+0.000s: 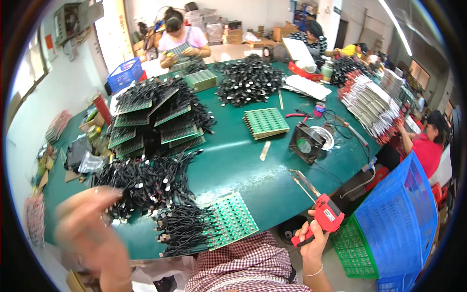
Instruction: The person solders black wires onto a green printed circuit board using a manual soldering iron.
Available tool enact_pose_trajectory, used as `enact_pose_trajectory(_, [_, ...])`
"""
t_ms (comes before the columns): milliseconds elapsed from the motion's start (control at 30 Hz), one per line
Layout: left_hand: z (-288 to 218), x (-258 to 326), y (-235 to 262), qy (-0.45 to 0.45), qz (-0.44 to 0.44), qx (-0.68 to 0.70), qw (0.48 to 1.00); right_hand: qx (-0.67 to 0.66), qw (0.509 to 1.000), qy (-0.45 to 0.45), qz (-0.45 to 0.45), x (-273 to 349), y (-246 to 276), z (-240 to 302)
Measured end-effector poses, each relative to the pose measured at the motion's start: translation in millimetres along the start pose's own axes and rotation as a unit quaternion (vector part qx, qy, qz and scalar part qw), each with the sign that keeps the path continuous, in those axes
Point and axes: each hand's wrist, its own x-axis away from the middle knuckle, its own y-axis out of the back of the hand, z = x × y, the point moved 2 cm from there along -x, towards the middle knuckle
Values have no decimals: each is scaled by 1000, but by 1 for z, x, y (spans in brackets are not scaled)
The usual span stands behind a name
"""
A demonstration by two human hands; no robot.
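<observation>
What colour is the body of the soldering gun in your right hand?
Red with black trim; the soldering gun sits in the right hand, clearest in the head view.

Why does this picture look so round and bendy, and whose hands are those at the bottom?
A person wears a wide camera on the head, looking down, so straight edges curve. The hands are that person's own. The right hand has its grip around a red soldering tool. The left hand is raised and blurry, holding nothing I can make out. On the green table lie green circuit boards, heaps of black cables and a small fan. Other people work around it.
</observation>
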Motion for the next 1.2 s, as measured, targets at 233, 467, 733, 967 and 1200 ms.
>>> enact_pose_trajectory(233, [50, 122, -93, 32, 433, -222, 873, 38, 999, 21, 3, 3, 1, 4])
enact_pose_trajectory(467, [87, 156, -121, 91, 457, -282, 839, 71, 997, 35, 25, 10, 3, -7])
enact_pose_trajectory(733, [96, 149, -131, 107, 402, -323, 850, 54, 997, -33, 41, 21, -9, -26])
enact_pose_trajectory(967, [86, 95, -99, 233, 129, -134, 954, 28, 995, -73, 67, 22, -10, -36])
enact_pose_trajectory(1200, [106, 70, -78, 307, 128, -36, 942, 20, 991, -99, 93, 17, -29, -39])
